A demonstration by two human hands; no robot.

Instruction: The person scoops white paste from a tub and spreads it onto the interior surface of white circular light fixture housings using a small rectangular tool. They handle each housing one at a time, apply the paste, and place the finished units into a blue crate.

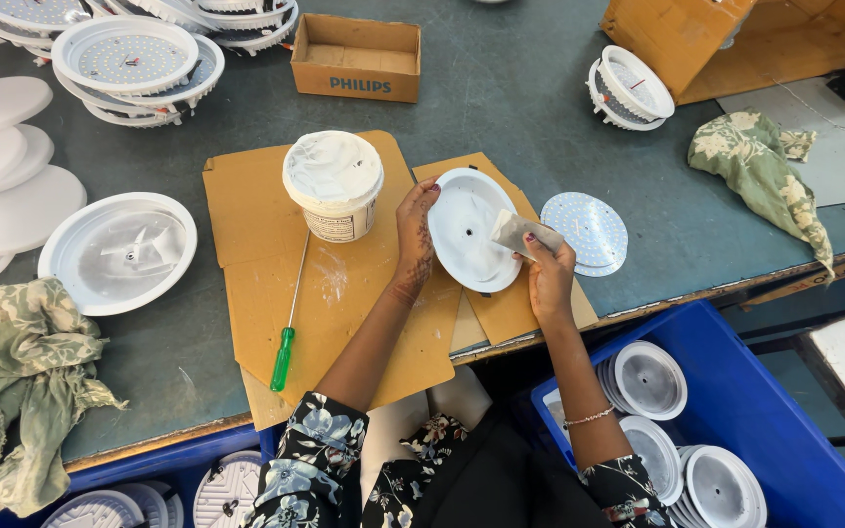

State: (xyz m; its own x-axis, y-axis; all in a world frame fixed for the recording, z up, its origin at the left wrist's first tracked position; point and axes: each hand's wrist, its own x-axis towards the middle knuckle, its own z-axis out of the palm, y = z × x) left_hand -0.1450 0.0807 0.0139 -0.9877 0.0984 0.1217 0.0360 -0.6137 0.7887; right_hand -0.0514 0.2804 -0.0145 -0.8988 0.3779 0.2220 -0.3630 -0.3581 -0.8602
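A white round lamp housing [466, 230] lies tilted over brown cardboard sheets [344, 293]. My left hand [416, 235] grips its left rim. My right hand [547, 274] holds a small flat grey scraper card [518, 233] smeared with white paste against the housing's inner face. A white tub of paste [334, 184] stands open just left of my left hand. A round LED board [591, 231] lies right of the housing.
A green-handled screwdriver [288, 328] lies on the cardboard. A white housing [117, 252] and stacked diffusers [2, 176] sit at left, with rags [26, 381] [760, 161]. A small carton [356, 57] is behind. Blue bins [735, 411] hold more housings.
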